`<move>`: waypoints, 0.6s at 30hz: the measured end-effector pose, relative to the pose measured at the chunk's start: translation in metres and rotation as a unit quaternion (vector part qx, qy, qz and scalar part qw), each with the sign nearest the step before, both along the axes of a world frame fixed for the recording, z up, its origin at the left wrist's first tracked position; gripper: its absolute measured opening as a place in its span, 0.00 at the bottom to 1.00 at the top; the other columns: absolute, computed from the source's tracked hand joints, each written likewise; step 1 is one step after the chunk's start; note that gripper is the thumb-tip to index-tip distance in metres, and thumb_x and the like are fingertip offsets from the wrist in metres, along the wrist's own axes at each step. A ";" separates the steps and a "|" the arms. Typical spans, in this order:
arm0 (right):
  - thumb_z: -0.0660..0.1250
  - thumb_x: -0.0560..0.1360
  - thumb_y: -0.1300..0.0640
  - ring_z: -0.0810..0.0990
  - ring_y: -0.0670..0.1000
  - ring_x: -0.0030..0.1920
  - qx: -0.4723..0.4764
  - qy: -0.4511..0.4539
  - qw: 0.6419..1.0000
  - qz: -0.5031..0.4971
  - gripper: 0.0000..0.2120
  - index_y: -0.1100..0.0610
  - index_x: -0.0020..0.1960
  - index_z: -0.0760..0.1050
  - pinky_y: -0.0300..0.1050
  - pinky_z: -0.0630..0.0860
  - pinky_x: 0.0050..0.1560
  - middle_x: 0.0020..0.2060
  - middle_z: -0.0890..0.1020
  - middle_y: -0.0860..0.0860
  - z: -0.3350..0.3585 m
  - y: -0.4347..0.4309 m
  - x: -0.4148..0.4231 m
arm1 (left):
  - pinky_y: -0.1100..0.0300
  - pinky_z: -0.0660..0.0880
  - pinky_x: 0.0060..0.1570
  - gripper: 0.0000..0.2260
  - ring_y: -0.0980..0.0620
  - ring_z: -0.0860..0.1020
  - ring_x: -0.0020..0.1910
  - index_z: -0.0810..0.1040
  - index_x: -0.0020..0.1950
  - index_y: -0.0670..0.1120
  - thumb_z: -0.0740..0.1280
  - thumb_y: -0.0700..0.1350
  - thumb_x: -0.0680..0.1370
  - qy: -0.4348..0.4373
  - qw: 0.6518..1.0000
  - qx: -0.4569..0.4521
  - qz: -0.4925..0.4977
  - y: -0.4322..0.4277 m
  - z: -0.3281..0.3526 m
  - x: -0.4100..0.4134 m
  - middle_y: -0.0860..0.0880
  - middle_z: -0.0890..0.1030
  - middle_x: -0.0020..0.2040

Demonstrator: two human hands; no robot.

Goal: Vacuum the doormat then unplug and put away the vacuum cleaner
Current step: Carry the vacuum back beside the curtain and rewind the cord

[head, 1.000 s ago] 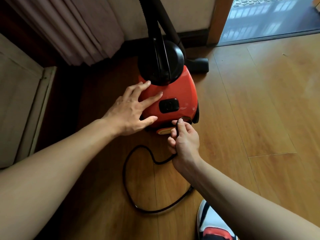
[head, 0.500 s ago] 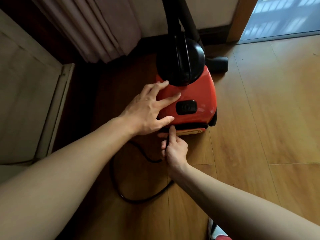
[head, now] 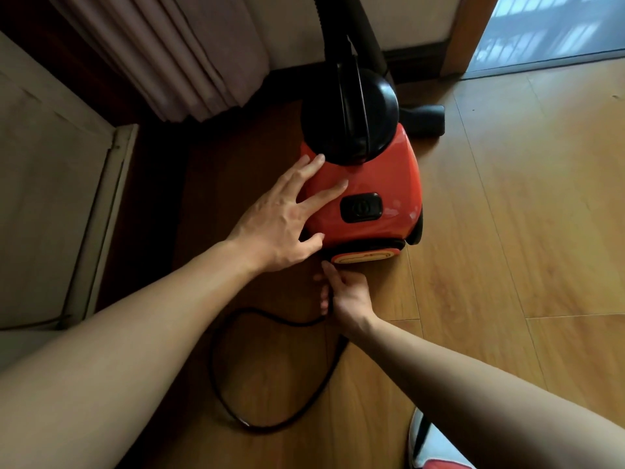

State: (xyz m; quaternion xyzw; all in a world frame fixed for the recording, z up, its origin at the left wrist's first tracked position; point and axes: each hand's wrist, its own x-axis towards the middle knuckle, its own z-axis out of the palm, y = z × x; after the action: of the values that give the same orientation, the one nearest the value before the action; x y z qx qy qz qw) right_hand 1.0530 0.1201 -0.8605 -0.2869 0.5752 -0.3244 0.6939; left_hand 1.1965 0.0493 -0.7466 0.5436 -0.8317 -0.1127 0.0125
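A red canister vacuum cleaner (head: 378, 184) with a black round top and a black power button sits on the wooden floor near the wall. My left hand (head: 284, 221) rests flat on its left side, fingers spread. Just behind the vacuum's rear, my right hand (head: 345, 292) grips the black power cord (head: 236, 411). The cord loops on the floor below my hands. The black floor nozzle (head: 422, 120) lies beyond the vacuum. No doormat is in view.
Pinkish curtains (head: 182, 52) hang at the upper left above a dark skirting. A pale cabinet panel (head: 44, 198) stands at the left. A doorway with a grey surface (head: 554, 25) is at the upper right. My shoe (head: 433, 448) shows at the bottom.
My right hand, still gripping the cord, has shifted to the vacuum's rear left corner. The cord loop on the floor has changed shape. My left hand stays on the vacuum.
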 end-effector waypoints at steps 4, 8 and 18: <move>0.65 0.83 0.54 0.73 0.45 0.22 0.060 0.036 0.998 -0.005 0.14 0.65 0.49 0.80 0.38 0.69 0.23 0.28 0.76 0.51 -0.012 -0.015 -0.027 | 0.50 0.56 0.75 0.36 0.50 0.41 0.81 0.53 0.79 0.63 0.68 0.56 0.76 0.003 1.000 0.007 -0.001 0.000 -0.001 0.003 0.52 0.42 0.81; 0.70 0.79 0.58 0.63 0.44 0.22 0.087 0.006 0.994 0.065 0.07 0.62 0.48 0.80 0.36 0.58 0.20 0.29 0.72 0.50 -0.009 -0.033 -0.072 | 0.46 0.59 0.75 0.36 0.50 0.41 0.81 0.52 0.79 0.62 0.68 0.55 0.76 0.008 1.000 0.008 -0.006 -0.001 -0.002 0.005 0.52 0.41 0.81; 0.71 0.79 0.52 0.71 0.40 0.20 0.038 0.141 0.985 0.087 0.10 0.59 0.53 0.81 0.34 0.65 0.22 0.24 0.76 0.43 0.016 -0.049 -0.106 | 0.44 0.58 0.75 0.36 0.48 0.42 0.81 0.53 0.80 0.61 0.66 0.57 0.75 0.005 1.000 0.007 -0.012 0.000 0.000 0.004 0.50 0.42 0.81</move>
State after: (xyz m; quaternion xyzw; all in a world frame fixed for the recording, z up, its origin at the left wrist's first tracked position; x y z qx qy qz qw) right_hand 0.9472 0.0712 -0.8443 -0.3524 0.6521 -0.1972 0.6416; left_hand 1.2009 0.0489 -0.7469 0.5330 -0.8372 -0.1217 0.0114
